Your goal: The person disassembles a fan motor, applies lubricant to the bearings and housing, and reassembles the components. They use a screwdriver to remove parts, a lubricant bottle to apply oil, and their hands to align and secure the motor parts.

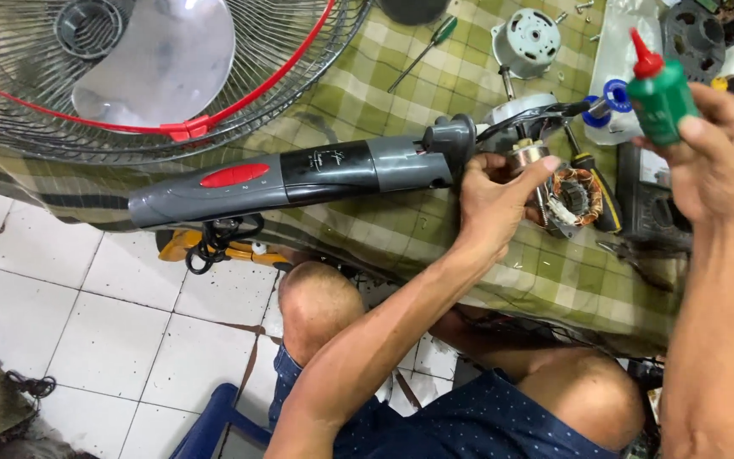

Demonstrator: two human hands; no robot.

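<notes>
Oiling step in hand: left hand (493, 200) clamped on fan motor (567, 191) at desk (469, 272) front edge; right hand (715, 157) clamped on green oil bottle (660, 93). Next move likely needs nozzle tipped onto shaft.

Checked cloth (469, 85) bears screwdriver (422, 53) (green-handled).

There is one view only, from the camera on my head, looking steeply down and slightly forward. It sits close: my forearms and bare knees fill the lower half. The worktop (469, 280), under a checked cloth, crosses the upper half, and the tiled floor (104, 331) shows at lower left. My hands reach up into the frame from the bottom edge.
</notes>
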